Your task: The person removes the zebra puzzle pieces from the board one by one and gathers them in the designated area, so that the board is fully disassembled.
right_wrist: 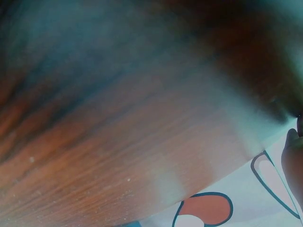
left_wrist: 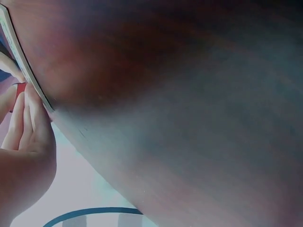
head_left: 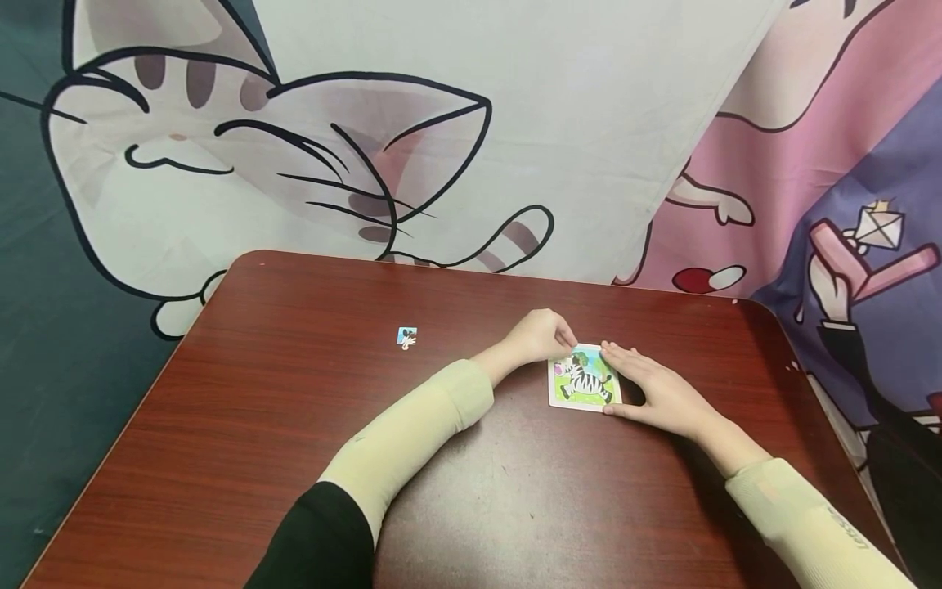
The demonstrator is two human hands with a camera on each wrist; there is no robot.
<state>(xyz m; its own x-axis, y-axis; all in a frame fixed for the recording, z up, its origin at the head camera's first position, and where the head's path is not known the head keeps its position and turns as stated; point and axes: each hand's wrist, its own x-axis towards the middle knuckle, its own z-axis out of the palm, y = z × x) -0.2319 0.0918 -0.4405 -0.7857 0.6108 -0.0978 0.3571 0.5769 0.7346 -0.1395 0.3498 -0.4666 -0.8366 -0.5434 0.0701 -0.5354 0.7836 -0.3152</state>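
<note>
A square zebra puzzle [head_left: 586, 380] in a white-edged frame lies flat on the table. At its top left corner my left hand [head_left: 540, 335] bends over the board, fingertips touching that corner. The hand covers that part of the picture, and no piece shows between the fingers. In the left wrist view, the left hand [left_wrist: 33, 142] meets the puzzle board's edge [left_wrist: 23, 56]. My right hand [head_left: 658, 393] rests along the right side, thumb at the lower corner and extended fingers at the upper one. Off to the left lies one small loose puzzle piece [head_left: 407, 337].
The reddish-brown wooden table [head_left: 243, 425] has rounded far corners. Behind it hangs a cloth printed with a cartoon cat [head_left: 177, 196]. A pink and purple printed cloth [head_left: 824, 180] hangs at the right.
</note>
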